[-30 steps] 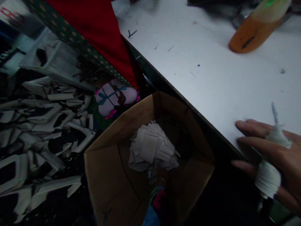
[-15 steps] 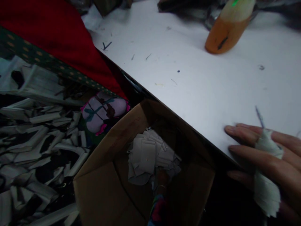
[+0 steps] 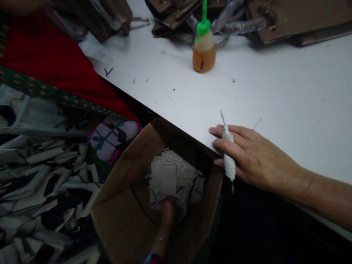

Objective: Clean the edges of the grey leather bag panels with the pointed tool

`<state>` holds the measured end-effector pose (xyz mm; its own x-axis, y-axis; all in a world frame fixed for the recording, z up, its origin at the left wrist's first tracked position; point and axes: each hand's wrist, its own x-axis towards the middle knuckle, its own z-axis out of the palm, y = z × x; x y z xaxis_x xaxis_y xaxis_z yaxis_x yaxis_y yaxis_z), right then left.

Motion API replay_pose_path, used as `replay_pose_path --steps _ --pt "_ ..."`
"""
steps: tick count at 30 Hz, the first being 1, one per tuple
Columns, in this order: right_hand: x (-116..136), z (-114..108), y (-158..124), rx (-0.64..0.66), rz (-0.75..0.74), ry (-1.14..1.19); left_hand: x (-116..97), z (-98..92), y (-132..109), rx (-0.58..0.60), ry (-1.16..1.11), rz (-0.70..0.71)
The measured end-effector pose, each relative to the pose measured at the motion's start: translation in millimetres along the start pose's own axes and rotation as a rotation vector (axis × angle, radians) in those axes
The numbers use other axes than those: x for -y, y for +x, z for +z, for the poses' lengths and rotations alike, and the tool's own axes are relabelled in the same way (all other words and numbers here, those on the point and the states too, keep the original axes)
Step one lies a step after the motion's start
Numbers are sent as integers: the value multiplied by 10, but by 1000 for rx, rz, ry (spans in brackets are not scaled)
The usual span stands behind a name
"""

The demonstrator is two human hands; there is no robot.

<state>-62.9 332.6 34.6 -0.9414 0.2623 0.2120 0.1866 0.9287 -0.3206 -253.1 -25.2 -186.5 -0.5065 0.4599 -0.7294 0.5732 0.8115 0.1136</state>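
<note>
My left hand (image 3: 168, 211) reaches down into a cardboard box (image 3: 121, 212) and grips a grey piece (image 3: 178, 205) that looks like leather or card; the piece curls up around the hand, and the fingertips are hidden. Several more grey pieces (image 3: 167, 174) with small metal studs are heaped in front of it. On the white table's edge rests my right hand (image 3: 247, 154), with a thin pointed tool (image 3: 228, 157) held between its fingers. Pale tape wraps the tool's handle; a metal tip sticks out at the top and a darker end below.
A bottle (image 3: 204, 58) of orange liquid with a green cap stands on the white table (image 3: 288, 91). Brown bags (image 3: 297, 18) and clear plastic lie behind it. At left hang a red cloth (image 3: 55, 69), a pinkish cushion (image 3: 117, 135) and many pale-edged pieces (image 3: 41, 187) in a pile.
The view has swung right and drawn back, showing more of the right hand and forearm. In the box, my left hand now has a grey piece bent up around it.
</note>
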Motion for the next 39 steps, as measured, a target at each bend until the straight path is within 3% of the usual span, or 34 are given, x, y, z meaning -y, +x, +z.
replay_pose_path --steps 5,9,12,16,20,22,25,28,30,33,36,39 --pt "-16 -2 -17 -5 -6 32 397 -222 -587 -290 -51 94" --pt "-27 16 -37 -30 -18 45 507 -421 -1061 -522 -80 164" --pt "-33 39 -51 -54 -29 40 402 -635 -1395 -728 -91 278" --pt "-36 76 -66 -77 -30 30 85 -1031 -1801 -1003 -16 482" --pt "136 17 -103 -152 8 48 -238 -1510 -2223 -1137 77 674" --pt "388 -92 -194 -235 48 43 -404 -1729 -2464 -1108 94 702" --pt "962 -372 -504 -365 110 99 -698 -1957 -2830 -972 73 715" --pt "1575 -759 -953 -557 144 503 -1036 -2054 -3151 -874 46 807" --pt "1899 -1021 -1239 -566 78 600 -1260 -2070 -3350 -835 28 890" --pt "2217 -1349 -1567 -477 135 579 -1571 -2076 -3671 -773 -11 989" --pt "2389 -1605 -1797 -410 227 509 -1847 -2124 -4035 -667 -35 1009" --pt "2475 -1838 -2011 -422 265 471 -2088 -2235 -4415 -530 -62 1005"
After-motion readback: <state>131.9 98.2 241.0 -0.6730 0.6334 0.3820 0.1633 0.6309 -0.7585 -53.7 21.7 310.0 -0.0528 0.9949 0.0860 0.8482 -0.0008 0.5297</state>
